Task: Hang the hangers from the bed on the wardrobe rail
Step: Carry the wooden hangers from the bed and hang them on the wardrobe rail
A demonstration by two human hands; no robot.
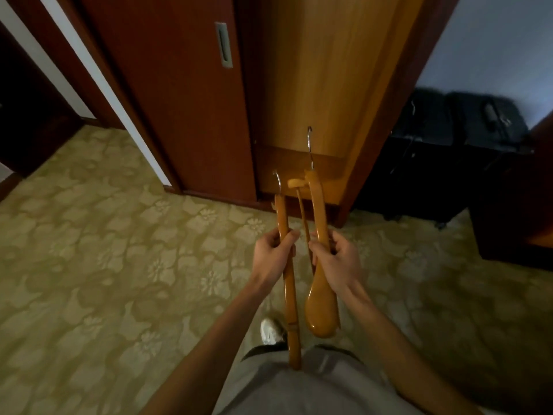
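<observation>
A: Where is this? A bedroom with a yellow flowered carpet [104,235], seen from above. Nearest the camera are a grey shirt and one white shoe [270,330].

B: And the hands, just beyond that?

A: Each has its own wooden hanger, held out in front at about waist height. The left hand [273,254] is curled round the thin hanger [288,289] near the middle, thumb across the wood, a firm grip. That hanger runs from the shirt up past the fingers, with its metal hook out at the far end.

B: The other one?

A: The right hand [336,259] wraps round the broad hanger [320,307], fingers closed on its narrow part. The wide rounded end hangs below the hand towards the body; the hook [309,148] points away, towards the wardrobe. The two hangers lie side by side, close but apart.

B: So how far along?

A: I'd say midway. Both hangers are off the bed and carried over; neither is hung. Ahead is the wardrobe [323,85], its dark sliding door [185,100] pushed left, light wood inside. No rail is in view, and no bed. Black bags [454,124] sit to the right.
</observation>
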